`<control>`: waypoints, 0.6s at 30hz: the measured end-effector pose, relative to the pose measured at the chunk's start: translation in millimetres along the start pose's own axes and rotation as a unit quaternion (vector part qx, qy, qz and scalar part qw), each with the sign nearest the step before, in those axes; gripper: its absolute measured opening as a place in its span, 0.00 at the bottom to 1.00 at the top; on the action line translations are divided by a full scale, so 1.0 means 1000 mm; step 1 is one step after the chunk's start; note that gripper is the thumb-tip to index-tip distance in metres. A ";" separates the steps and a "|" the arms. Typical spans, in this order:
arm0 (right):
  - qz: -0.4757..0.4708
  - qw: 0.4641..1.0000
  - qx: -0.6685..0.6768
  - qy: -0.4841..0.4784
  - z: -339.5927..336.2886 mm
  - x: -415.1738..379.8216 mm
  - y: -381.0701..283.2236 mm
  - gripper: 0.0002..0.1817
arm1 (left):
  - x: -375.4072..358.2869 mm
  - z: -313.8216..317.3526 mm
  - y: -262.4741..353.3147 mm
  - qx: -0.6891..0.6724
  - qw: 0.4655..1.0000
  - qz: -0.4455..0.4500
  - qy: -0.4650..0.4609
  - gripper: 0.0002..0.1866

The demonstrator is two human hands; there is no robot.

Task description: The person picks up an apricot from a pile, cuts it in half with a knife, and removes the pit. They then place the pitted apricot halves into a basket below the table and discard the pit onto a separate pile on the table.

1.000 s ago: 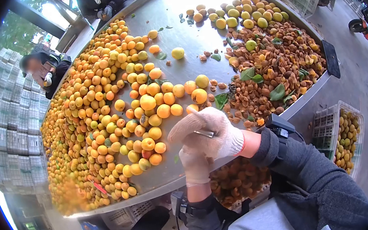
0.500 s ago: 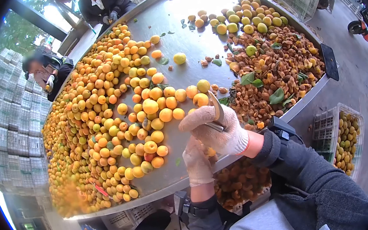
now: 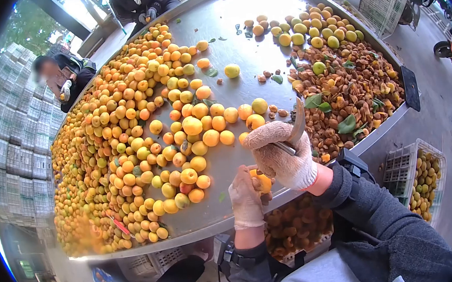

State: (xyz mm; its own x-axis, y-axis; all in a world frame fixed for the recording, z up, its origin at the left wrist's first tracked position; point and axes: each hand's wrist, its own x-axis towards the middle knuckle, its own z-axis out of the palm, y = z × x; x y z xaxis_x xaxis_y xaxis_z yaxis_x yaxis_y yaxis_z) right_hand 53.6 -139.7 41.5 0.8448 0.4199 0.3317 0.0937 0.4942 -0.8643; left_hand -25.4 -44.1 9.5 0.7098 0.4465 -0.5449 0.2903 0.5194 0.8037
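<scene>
My left hand [image 3: 246, 198], in a pale work glove, is closed around an orange apricot [image 3: 263, 181] at the near edge of the metal table. Just above it, my gloved right hand [image 3: 284, 157] grips a knife with a curved blade [image 3: 298, 121]. The blade points up and away from the fruit, and part of the handle is covered by my fingers. Loose apricots [image 3: 192, 125] lie left of and beyond my hands. To the right is a heap of brown pits and scraps [image 3: 348, 76] with green leaves in it.
The metal table [image 3: 228, 8] has a raised rim. Below its near side stands a crate of orange pieces [image 3: 298, 229], with a crate of apricots [image 3: 425, 178] to the right. Two people [image 3: 145, 1] work at the far left side. Stacked crates [image 3: 14, 141] stand behind.
My right hand and the knife have moved right, away from my left hand. More of the apricot in my left hand now shows. The whole view has shifted slightly.
</scene>
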 end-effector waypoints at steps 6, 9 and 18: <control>0.008 0.999 -0.027 -0.041 -0.001 0.005 -0.009 0.13 | 0.001 -0.003 -0.003 0.076 0.994 0.063 -0.045 0.24; 0.063 0.995 -0.027 -0.070 -0.001 0.011 -0.013 0.12 | 0.000 -0.002 -0.006 0.133 0.989 0.047 -0.047 0.26; 0.301 0.876 0.375 -0.027 -0.017 0.034 0.012 0.10 | -0.003 -0.008 -0.001 0.077 0.989 -0.031 -0.120 0.20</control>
State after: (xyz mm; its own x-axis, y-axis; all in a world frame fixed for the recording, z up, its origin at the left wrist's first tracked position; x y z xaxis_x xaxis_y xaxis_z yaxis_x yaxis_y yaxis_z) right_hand 92.7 -132.3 36.5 0.5941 0.8018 -0.0646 -0.7504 0.5235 -0.4035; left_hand -32.6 -40.0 8.4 0.8145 0.2212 -0.5364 0.4189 0.4155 0.8074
